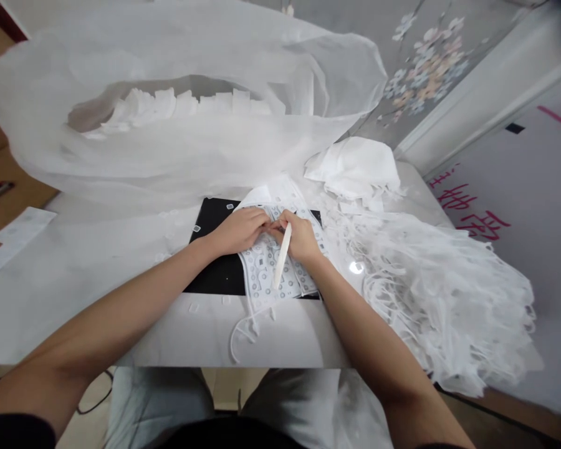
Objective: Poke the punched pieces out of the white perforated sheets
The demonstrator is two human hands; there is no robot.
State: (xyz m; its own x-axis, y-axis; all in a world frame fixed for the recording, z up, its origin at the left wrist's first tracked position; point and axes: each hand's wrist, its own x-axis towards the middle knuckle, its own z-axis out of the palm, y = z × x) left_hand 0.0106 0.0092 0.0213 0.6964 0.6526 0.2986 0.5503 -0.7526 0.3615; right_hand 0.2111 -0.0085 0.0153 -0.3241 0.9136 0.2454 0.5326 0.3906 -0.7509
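Note:
White sheets printed with grey shapes (262,284) lie over a black mat (219,274) on the white table. My left hand (245,229) rests on the upper part of the sheets with its fingers curled. Close beside it, fingertips nearly touching, my right hand (300,237) is closed around a slim white tool (283,257), whose long end slants down toward me over the sheets. What lies between the fingertips is too small to make out. Thin white strips (236,340) hang from the lower edge of the sheets.
Behind the mat stands a large translucent bag (177,146) with white pieces inside. A stack of white pieces (355,165) sits at the back right. A heap of white scraps (439,293) covers the right side. A white strip with a hole (14,240) lies far left.

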